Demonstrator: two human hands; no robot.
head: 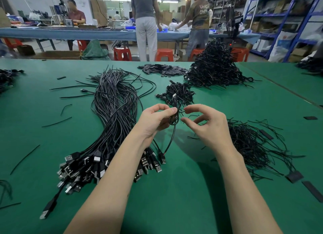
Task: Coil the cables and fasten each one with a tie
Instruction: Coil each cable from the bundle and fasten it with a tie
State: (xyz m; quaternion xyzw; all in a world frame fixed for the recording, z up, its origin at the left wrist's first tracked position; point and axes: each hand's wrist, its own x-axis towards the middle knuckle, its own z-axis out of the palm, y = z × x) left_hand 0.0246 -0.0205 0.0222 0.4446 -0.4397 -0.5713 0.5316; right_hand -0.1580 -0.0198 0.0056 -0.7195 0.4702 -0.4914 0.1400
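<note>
Your left hand [153, 122] pinches the small coiled cable [173, 119] at frame centre while your right hand [208, 123] hovers, fingers curled and apparently empty; it looks light and springy, so grip across the loops.

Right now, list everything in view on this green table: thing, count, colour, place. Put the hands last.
Green felt table: one, spans the foreground.
Bundle of loose black USB cables: one, left of centre.
Small heap of coiled black cables: one, beyond the hands.
Tall heap of coiled black cables: one, far right.
Pile of thin black wire ties: one, right.
Pile of flat black strips: one, far centre.
Coiled black cable: one, held.
Left hand: fingers pinch the coiled cable.
Right hand: fingers curled beside the coil.
</note>
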